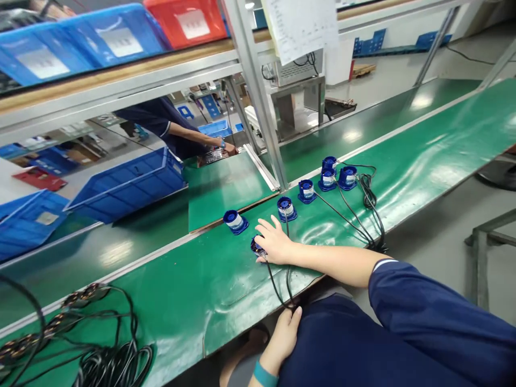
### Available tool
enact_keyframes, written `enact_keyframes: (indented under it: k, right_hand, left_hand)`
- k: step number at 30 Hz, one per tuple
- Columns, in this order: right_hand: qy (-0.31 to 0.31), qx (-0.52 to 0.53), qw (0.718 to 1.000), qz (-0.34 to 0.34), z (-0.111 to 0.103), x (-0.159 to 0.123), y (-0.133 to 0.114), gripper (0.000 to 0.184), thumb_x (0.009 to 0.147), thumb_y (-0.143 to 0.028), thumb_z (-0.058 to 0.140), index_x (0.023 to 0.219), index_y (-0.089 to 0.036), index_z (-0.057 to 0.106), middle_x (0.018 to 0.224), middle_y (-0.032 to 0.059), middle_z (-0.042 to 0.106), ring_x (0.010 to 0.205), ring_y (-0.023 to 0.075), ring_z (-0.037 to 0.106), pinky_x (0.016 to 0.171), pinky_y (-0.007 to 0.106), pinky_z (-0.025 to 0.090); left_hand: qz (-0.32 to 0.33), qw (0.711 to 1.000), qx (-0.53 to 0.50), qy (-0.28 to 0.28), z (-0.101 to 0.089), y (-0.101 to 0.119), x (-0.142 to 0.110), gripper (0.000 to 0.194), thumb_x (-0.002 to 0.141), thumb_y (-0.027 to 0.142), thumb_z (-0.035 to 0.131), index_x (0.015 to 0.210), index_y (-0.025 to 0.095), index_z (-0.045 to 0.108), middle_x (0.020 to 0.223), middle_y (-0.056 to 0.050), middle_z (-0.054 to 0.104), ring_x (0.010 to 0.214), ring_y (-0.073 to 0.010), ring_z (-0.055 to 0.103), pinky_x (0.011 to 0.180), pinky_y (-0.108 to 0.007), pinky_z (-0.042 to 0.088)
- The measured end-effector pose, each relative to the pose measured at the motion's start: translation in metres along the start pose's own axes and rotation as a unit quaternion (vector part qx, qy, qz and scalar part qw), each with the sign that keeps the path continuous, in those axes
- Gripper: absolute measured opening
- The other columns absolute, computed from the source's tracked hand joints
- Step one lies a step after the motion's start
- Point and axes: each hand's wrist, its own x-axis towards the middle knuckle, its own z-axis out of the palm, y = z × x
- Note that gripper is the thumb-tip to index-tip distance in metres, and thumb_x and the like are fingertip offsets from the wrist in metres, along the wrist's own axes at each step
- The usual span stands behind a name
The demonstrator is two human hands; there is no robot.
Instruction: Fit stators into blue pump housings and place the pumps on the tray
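My right hand (276,243) reaches over the green work surface (169,290), its thumb and fingers around a small blue round housing (255,247) with coils inside, partly hidden by the fingers. From that housing a black cable (274,285) runs down to the bench edge. There my left hand (285,328), with a teal band at the wrist, is closed on black cables. Just beyond my right hand stand a blue housing with a white label (286,209) and another blue housing (235,221). Farther right are several similar ones, such as this labelled housing (307,191).
A bundle of black cables (368,191) lies at the right. Coiled cables (116,365) and a row of copper-coloured coil parts (52,325) occupy the left. A metal post (262,102) rises behind the bench. Blue bins (129,183) and a co-worker's arm (193,133) are beyond.
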Motion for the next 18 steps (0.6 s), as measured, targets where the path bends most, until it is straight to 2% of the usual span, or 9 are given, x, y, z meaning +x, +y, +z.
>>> enact_keyframes:
  k: [2,6,10,13,15,17,18]
  right_hand:
    - [-0.004,-0.022,1.000,0.013,-0.005,0.001,0.016,0.063,0.071,-0.056,0.088,0.110,-0.012,0.063,0.127,0.0212,0.058,0.144,0.0407,0.032,0.118,0.069,0.010]
    - [0.013,-0.052,0.998,0.041,-0.009,-0.004,0.051,0.067,0.072,-0.061,0.085,0.112,-0.012,0.063,0.121,0.0204,0.061,0.142,0.0410,0.035,0.117,0.072,0.007]
    - [0.039,-0.045,0.998,0.018,-0.014,-0.012,0.087,0.065,0.071,-0.059,0.087,0.111,-0.014,0.062,0.126,0.0196,0.060,0.142,0.0364,0.036,0.117,0.072,0.005]
    - [0.032,-0.023,0.999,0.003,-0.023,-0.014,0.121,0.063,0.071,-0.054,0.088,0.111,-0.015,0.061,0.126,0.0186,0.061,0.142,0.0350,0.037,0.117,0.069,0.006]
    - [0.032,-0.009,0.999,-0.009,-0.031,-0.014,0.143,0.061,0.072,-0.053,0.088,0.111,-0.015,0.060,0.124,0.0178,0.063,0.142,0.0350,0.038,0.117,0.068,0.007]
    - [0.036,0.003,0.999,-0.021,-0.039,-0.016,0.162,0.058,0.073,-0.051,0.087,0.111,-0.016,0.061,0.121,0.0170,0.065,0.141,0.0357,0.040,0.117,0.067,0.009]
    - [0.038,0.008,0.999,-0.027,-0.042,-0.018,0.170,0.057,0.074,-0.050,0.086,0.110,-0.016,0.061,0.120,0.0166,0.065,0.140,0.0361,0.041,0.117,0.066,0.010]
  left_hand:
    - [0.034,0.999,0.009,-0.027,0.003,0.010,0.006,0.060,0.089,0.075,0.040,0.092,0.019,0.062,0.099,-0.009,0.069,0.100,-0.0268,0.061,0.100,-0.044,0.047]
    - [0.064,0.996,-0.018,-0.062,0.015,0.039,0.011,0.054,0.091,0.072,0.042,0.079,0.021,0.056,0.092,-0.006,0.067,0.093,-0.0226,0.059,0.093,-0.038,0.047]
    - [0.077,0.992,-0.064,-0.079,0.033,0.089,0.014,0.052,0.093,0.068,0.043,0.080,0.020,0.058,0.087,-0.007,0.070,0.089,-0.0222,0.062,0.093,-0.039,0.047]
    - [0.036,0.977,-0.183,-0.106,0.051,0.138,0.024,0.049,0.091,0.068,0.047,0.082,0.021,0.053,0.079,-0.007,0.072,0.085,-0.0216,0.065,0.092,-0.041,0.049]
    - [-0.016,0.952,-0.280,-0.121,0.066,0.166,0.035,0.051,0.086,0.071,0.054,0.086,0.021,0.051,0.077,-0.004,0.069,0.080,-0.0196,0.066,0.085,-0.038,0.052]
    - [-0.039,0.933,-0.337,-0.118,0.085,0.185,0.047,0.054,0.081,0.072,0.060,0.091,0.021,0.049,0.078,-0.002,0.066,0.076,-0.0166,0.064,0.079,-0.035,0.052]
    - [-0.035,0.933,-0.340,-0.111,0.095,0.191,0.053,0.054,0.079,0.071,0.062,0.093,0.020,0.050,0.078,-0.002,0.065,0.075,-0.0158,0.062,0.078,-0.033,0.052]
